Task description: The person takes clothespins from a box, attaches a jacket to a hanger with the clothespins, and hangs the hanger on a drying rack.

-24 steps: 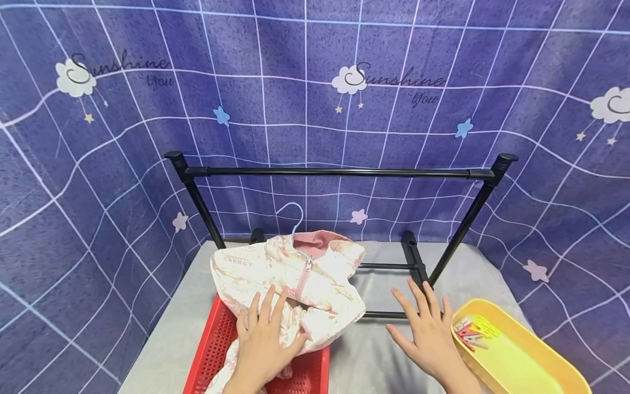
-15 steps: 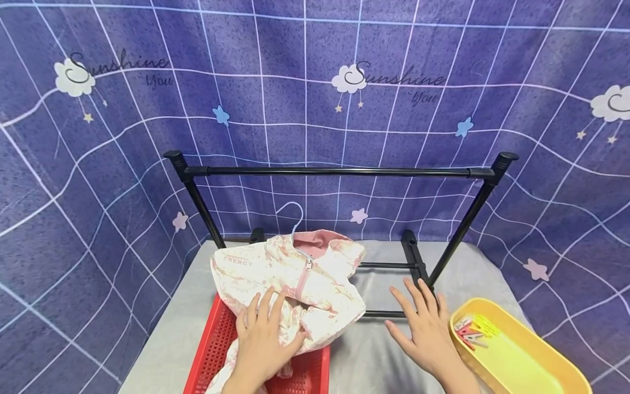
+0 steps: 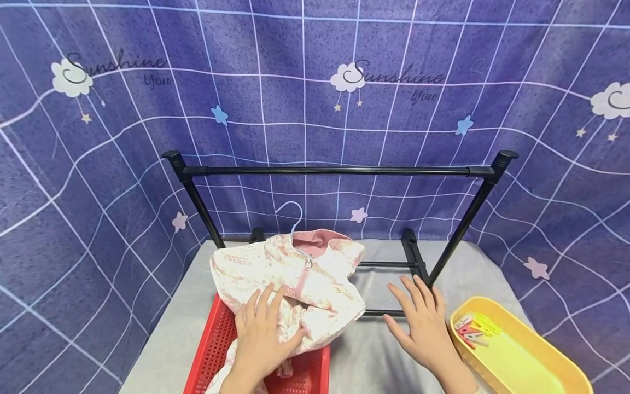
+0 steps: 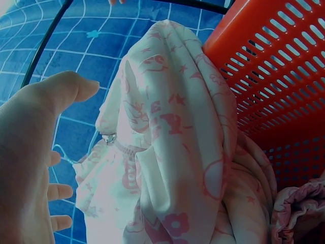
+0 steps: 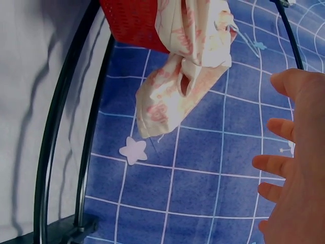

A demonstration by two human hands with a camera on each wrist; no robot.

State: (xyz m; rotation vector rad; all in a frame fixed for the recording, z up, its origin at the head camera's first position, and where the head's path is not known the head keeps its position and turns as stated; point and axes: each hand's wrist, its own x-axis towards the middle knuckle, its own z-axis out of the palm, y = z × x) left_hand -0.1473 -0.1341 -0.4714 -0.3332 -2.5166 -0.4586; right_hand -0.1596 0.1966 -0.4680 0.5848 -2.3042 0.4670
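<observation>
My left hand has its fingers spread, palm down, above a white hooded jacket with pink print. From this angle I can't be sure whether my fingertips brush the fabric. My right hand has its fingers spread too, over the tabletop covered in pale grey cloth, apart from the jacket.

The jacket lies crumpled over the far part of a red perforated plastic basket, with its right side reaching over the lower bars of a black metal rack. A thin pale-blue hanger sits in its neck opening, the hook standing out beside the pink lining, apart from the rack's top bar. More of the printed cloth trails down inside the basket.

Just beside my right hand is a long yellow tray with rounded corners, with small pink, white and yellow clothespins gathered at its far end. Behind everything hangs a purple-blue gridded curtain with clouds and stars.
</observation>
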